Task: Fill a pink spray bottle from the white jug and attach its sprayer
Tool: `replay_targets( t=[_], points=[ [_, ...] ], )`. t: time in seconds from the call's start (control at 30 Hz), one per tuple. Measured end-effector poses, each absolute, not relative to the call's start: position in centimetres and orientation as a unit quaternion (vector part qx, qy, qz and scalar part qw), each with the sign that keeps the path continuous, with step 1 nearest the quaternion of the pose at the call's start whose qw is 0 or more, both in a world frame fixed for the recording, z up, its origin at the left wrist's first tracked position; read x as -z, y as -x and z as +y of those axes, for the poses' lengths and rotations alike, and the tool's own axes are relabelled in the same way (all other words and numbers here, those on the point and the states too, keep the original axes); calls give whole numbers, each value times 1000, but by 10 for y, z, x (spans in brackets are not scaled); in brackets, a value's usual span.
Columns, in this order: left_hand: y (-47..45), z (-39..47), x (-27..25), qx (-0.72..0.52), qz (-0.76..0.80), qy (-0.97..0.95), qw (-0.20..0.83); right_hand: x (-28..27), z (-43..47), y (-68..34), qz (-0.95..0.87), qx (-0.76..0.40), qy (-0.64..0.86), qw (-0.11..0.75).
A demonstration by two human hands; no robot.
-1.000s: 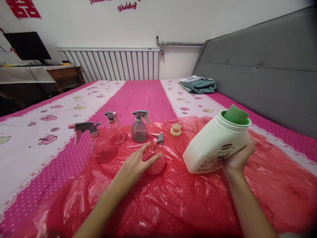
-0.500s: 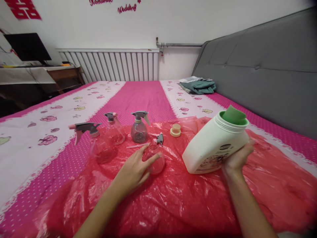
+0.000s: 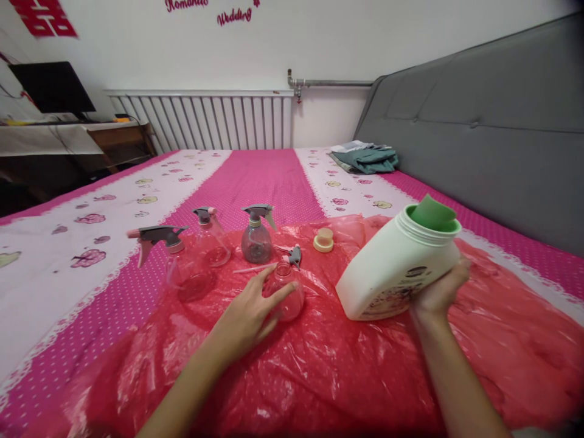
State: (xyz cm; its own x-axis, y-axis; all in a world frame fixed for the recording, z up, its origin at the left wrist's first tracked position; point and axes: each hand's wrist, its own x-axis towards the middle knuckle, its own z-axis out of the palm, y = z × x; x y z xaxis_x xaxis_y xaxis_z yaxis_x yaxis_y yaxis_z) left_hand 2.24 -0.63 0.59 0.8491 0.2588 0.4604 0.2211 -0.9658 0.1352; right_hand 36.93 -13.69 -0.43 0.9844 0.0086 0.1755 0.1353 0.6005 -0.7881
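My left hand (image 3: 250,310) curls its thumb and fingers around a small clear spray bottle (image 3: 291,298) whose neck is uncapped. Behind that bottle lies a loose grey and pink spray head (image 3: 294,256) with its tube. My right hand (image 3: 440,292) grips a white detergent jug (image 3: 387,274) by its right side; the jug leans to the right, its mouth uncovered. A green spout (image 3: 433,213) stands in the jug's mouth. The jug's cap (image 3: 323,240) rests between jug and bottle, farther back.
Three more spray bottles with heads on stand at the left: a pinkish one (image 3: 187,274), another clear one (image 3: 213,243) and a grey one (image 3: 256,240). Red plastic sheeting (image 3: 319,377) covers the near bed. Folded clothes (image 3: 365,158) lie by the grey headboard (image 3: 493,115).
Almost nothing differs. Both hands keep their holds, and the jug and bottle sit practically where they were, with only a tiny shift in view.
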Motion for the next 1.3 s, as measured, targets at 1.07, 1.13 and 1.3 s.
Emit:
replay_targets(
  t=[1.07, 1.13, 1.3],
  points=[
    [-24, -6, -5, -248, 117, -961, 47, 9, -139, -371, -86, 34, 453, 887],
    [-25, -6, -4, -246, 117, -961, 45, 9, -139, -370, -86, 35, 453, 886],
    [-25, -6, -3, -244, 114, -962, 43, 7, -138, -370, -85, 39, 449, 888]
  ],
)
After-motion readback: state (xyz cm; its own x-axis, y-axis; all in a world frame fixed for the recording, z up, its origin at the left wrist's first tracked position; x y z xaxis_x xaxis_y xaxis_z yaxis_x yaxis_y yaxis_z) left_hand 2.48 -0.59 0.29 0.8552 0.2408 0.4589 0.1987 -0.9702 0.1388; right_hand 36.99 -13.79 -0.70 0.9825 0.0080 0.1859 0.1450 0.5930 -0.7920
